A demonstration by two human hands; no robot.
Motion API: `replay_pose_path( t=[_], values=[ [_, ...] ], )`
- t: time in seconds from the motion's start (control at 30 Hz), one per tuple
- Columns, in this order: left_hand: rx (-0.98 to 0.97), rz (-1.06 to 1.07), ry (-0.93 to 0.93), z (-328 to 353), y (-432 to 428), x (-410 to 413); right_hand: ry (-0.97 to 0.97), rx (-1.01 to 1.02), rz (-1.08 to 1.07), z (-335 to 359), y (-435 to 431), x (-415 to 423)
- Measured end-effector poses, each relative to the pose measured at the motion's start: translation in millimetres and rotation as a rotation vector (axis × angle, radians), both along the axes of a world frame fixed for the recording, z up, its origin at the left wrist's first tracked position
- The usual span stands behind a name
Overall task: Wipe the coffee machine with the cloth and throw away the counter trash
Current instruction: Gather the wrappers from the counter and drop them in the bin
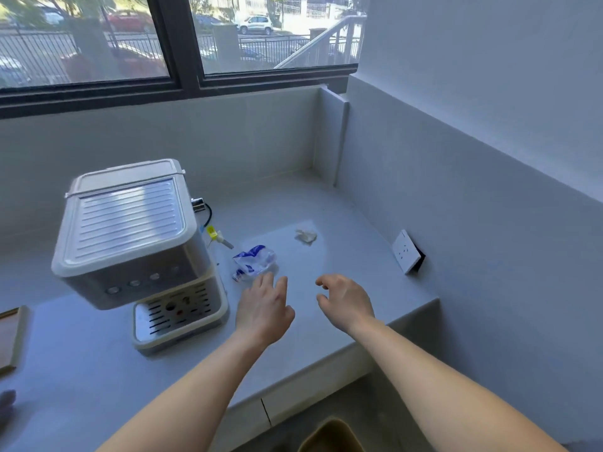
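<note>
In the head view, the coffee machine [137, 243] stands on the left of the tabletop [342, 203], its drip tray facing the near edge, where every face can be reached for wiping; two bits of trash lie on the bare surface to its right, a crumpled blue-and-clear wrapper [254, 261] just beside the machine's steam wand and a small crumpled scrap [306, 236] farther back, well apart from the wrapper. An open bin [329, 435] sits on the floor below the tabletop's near edge, probably placed there so the trash can be dropped straight down. No cloth is plainly in view; a dark blur at the far left edge [6, 406] may be it, but it is too cut off to say.

The left hand [264, 308] reaches toward the wrapper, palm down; its grip is spread, the fingers [282, 283] straight and slightly fanned, the tips at the wrapper's near edge, touching it or just short of it, and nothing is held. The right hand [346, 303] hovers over the bare tabletop to the right of the left hand; its grip is loose and half-curled, thumb apart from the fingers, empty, seemingly ready to go for the scrap beyond it. A wall socket [406, 252] sits at the base of the right wall, clear of both hands.
</note>
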State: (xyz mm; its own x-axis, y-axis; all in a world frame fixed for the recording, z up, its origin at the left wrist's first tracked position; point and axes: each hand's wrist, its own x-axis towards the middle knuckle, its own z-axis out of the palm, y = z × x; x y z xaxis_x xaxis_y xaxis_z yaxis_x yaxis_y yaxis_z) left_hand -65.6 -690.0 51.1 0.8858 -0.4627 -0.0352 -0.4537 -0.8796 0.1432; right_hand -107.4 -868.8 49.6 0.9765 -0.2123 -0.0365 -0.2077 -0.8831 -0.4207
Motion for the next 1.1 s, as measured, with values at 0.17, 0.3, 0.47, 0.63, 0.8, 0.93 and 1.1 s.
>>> replay_pose_path(
  t=[0.17, 0.3, 0.47, 0.63, 0.8, 0.93, 1.1],
  values=[
    [0.028, 0.002, -0.028, -8.7, -3.7, 45.3, 0.038, -0.035, -0.018, -4.7, -1.1, 54.9],
    [0.044, 0.041, -0.018, -18.3, -4.0, 76.1, 0.095, -0.056, -0.021, -8.0, -8.0, 96.0],
    [0.083, 0.119, 0.02, -34.1, -11.0, 106.7, 0.124, -0.055, -0.045, -16.2, -21.0, 146.4],
    [0.11, 0.157, 0.025, -52.9, -16.8, 127.1, 0.104, -0.109, -0.004, -31.5, -29.0, 187.6],
    [0.085, 0.204, 0.037, -62.7, -18.1, 143.0, 0.188, -0.142, 0.078, -48.2, -32.7, 207.1],
    [0.128, 0.168, 0.061, -70.6, -17.1, 143.7, 0.189, -0.194, 0.109, -58.8, -34.6, 208.1],
    [0.153, 0.134, 0.07, -69.6, -19.2, 138.5, 0.135, -0.249, 0.136, -60.2, -36.2, 198.9]
  ],
)
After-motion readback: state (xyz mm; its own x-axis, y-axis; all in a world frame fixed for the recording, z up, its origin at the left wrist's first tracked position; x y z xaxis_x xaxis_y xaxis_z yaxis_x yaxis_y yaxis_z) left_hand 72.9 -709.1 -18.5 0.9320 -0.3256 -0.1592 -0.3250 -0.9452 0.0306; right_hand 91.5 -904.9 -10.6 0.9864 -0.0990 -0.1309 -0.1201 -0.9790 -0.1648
